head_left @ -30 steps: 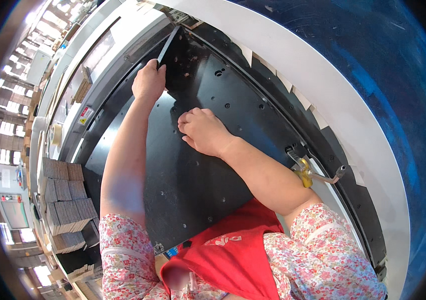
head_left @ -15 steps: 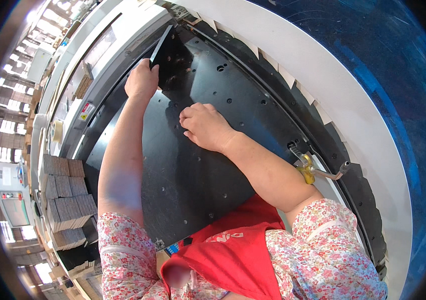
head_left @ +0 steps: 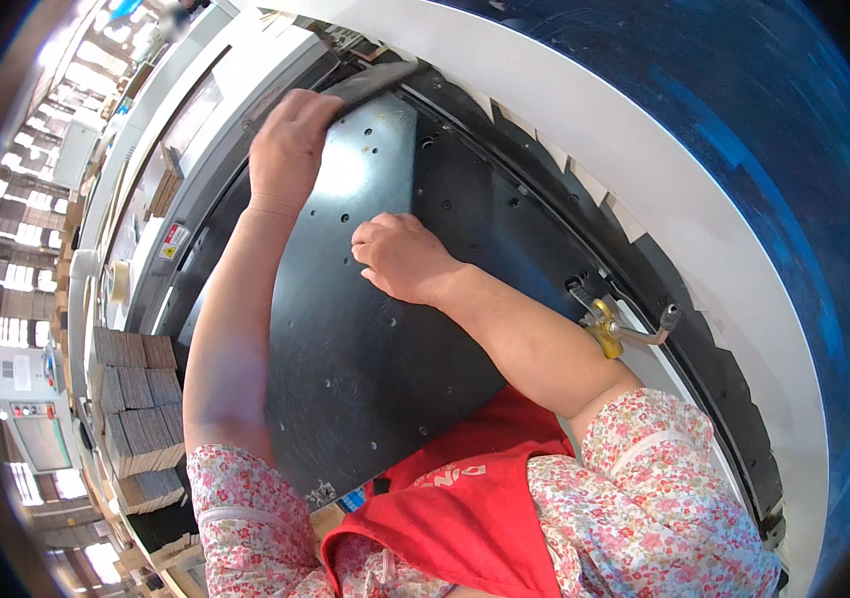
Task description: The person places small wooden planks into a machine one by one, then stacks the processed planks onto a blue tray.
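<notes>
At the far end of the black metal work surface (head_left: 345, 359), my left hand (head_left: 290, 145) is closed on the near edge of a thin dark board (head_left: 377, 84). The board is tilted away and slightly smeared by motion. My right hand (head_left: 405, 257) is curled low over the middle of the surface, fingers bent inward; whatever it holds, if anything, is hidden under the fingers. Holes and screw heads dot the surface around both hands.
Near my right forearm, a yellow-handled air gun (head_left: 602, 327) with a bent metal nozzle rests at the edge. Stacks of grey-brown boards (head_left: 146, 409) stand at left. A white machine panel (head_left: 744, 229) curves along the right. A tape roll (head_left: 118, 282) sits at left.
My left hand has moved slightly farther away, and the dark board has swung from upright to a flatter tilt at the far edge. The right hand has barely moved.
</notes>
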A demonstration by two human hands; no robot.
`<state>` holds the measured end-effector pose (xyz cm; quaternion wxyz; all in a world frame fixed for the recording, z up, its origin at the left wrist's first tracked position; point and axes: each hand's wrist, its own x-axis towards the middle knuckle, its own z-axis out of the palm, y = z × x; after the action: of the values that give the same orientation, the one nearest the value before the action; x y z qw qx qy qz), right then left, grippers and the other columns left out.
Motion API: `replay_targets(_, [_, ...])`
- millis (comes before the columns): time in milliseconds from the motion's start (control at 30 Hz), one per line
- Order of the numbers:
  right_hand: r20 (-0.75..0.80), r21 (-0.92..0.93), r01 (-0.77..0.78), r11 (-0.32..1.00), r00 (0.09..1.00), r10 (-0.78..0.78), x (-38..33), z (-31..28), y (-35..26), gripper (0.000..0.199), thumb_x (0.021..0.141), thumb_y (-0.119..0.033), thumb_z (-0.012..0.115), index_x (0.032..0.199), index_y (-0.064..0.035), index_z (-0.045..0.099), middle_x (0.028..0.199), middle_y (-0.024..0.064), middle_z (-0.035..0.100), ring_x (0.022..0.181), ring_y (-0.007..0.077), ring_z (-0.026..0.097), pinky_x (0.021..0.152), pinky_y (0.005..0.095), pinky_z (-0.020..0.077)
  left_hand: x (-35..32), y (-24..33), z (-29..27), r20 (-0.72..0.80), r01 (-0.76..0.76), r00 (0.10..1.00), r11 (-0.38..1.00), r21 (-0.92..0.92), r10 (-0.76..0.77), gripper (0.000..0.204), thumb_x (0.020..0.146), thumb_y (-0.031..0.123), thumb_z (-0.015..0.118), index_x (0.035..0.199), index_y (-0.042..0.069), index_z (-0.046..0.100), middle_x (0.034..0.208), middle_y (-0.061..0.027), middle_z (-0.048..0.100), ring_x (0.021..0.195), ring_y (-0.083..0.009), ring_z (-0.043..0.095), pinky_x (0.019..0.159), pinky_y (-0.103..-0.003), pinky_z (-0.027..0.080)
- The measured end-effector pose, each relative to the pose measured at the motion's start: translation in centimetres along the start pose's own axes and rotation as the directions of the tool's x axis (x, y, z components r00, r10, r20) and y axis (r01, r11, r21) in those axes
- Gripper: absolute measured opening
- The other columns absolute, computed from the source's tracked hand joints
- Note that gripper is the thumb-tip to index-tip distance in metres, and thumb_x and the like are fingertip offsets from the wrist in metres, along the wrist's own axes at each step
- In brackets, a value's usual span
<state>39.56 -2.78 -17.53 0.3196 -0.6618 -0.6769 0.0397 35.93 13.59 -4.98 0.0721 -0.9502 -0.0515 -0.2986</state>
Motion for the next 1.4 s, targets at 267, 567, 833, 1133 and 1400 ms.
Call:
replay_targets(267, [-0.017, 0.007, -0.002, 1.0, 1.0, 0.002, 0.0, 0.2, -0.2, 0.019, 0.089, -0.021, 0.07, 0.103, -0.0096, 0.073, 0.116, 0.0028, 0.063, 0.116, 0.0229, 0.056, 0.102, 0.0395, 0.0429, 0.3, 1.5, -1.5, 0.219, -0.189, 0.965, 0.964, 0.186, 0.146, 0.028, 0.088, 0.006, 0.06, 0.113, 0.016, 0.069, 0.117, 0.0004, 0.068, 0.11, -0.0236, 0.064, 0.089, -0.037, 0.055])
replay_targets(567, [0.025, -0.002, -0.01, 1.0, 1.0, 0.01, -0.1, 0.0, -0.1, 0.021, 0.089, -0.021, 0.069, 0.105, -0.0088, 0.071, 0.119, 0.0017, 0.062, 0.117, 0.0228, 0.055, 0.103, 0.0401, 0.0419, -0.5, 2.4, -2.2, 0.262, -0.075, 0.965, 0.982, 0.174, 0.027, 0.024, 0.088, 0.01, 0.061, 0.11, 0.016, 0.069, 0.113, 0.0008, 0.069, 0.108, -0.024, 0.065, 0.087, -0.037, 0.054])
replay_targets(833, [0.052, 0.016, -0.06, 0.998, 0.997, 0.06, 0.0, 0.7, 0.7, 0.022, 0.089, -0.025, 0.067, 0.104, -0.009, 0.07, 0.118, 0.0027, 0.064, 0.118, 0.0257, 0.055, 0.102, 0.0431, 0.0427, -7.9, -0.7, -4.1, 0.202, 0.628, 0.777, 0.716, -0.305, -0.596, 0.025, 0.092, 0.011, 0.071, 0.115, 0.002, 0.066, 0.095, -0.0037, 0.069, 0.081, -0.0093, 0.062, 0.07, -0.024, 0.048])
replay_targets(1133, [-0.098, 0.003, 0.155, 0.988, 0.983, -0.154, 0.5, -0.9, 0.7, 0.025, 0.084, -0.019, 0.071, 0.104, -0.0039, 0.071, 0.119, 0.0109, 0.067, 0.113, 0.0311, 0.061, 0.098, 0.0431, 0.0487, -22.8, 1.0, -10.9, 0.402, 0.494, 0.228, -0.25, -0.833, -0.887, 0.029, 0.093, 0.022, 0.072, 0.118, 0.009, 0.064, 0.1, 0.0001, 0.069, 0.084, -0.0091, 0.066, 0.071, -0.026, 0.055])
replay_targets(1400, [0.078, 0.135, 0.159, 0.978, 0.982, -0.17, 0.0, -0.3, -0.5, 0.037, 0.09, -0.009, 0.065, 0.125, 0.0042, 0.064, 0.129, 0.0189, 0.062, 0.122, 0.0335, 0.057, 0.107, 0.0403, 0.0412, -37.4, 8.9, -21.8, 0.058, -0.096, 0.077, -0.065, -0.993, -0.995, 0.021, 0.097, 0.02, 0.066, 0.117, 0.012, 0.062, 0.109, -0.0012, 0.07, 0.106, -0.0158, 0.065, 0.095, -0.038, 0.052])
